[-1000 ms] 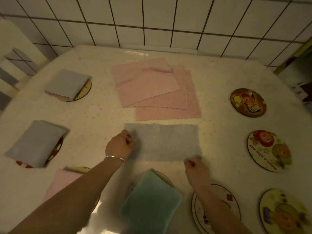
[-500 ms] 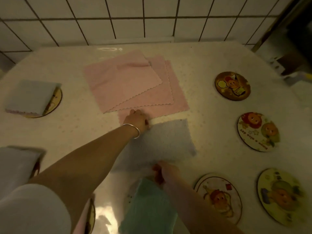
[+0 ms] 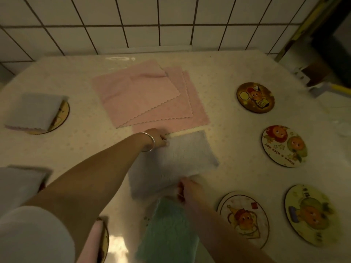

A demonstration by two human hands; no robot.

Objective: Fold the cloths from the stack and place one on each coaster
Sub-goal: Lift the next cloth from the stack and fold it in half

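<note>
Below the pink cloth stack (image 3: 150,95), my left hand (image 3: 158,138) and right hand (image 3: 188,188) each pinch opposite corners of the grey cloth (image 3: 176,160).

Pale speckled table (image 3: 237,69) against tiled wall, pink cloth stack (image 3: 144,97) centre, grey cloth (image 3: 174,160) nearer, four bare coasters (image 3: 255,97) right, cloth-covered coasters (image 3: 62,114) left and front

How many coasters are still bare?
4, all right of the grey cloth: dark one far, two-face one mid, two near. Others carry cloths; some may be hidden.
</note>
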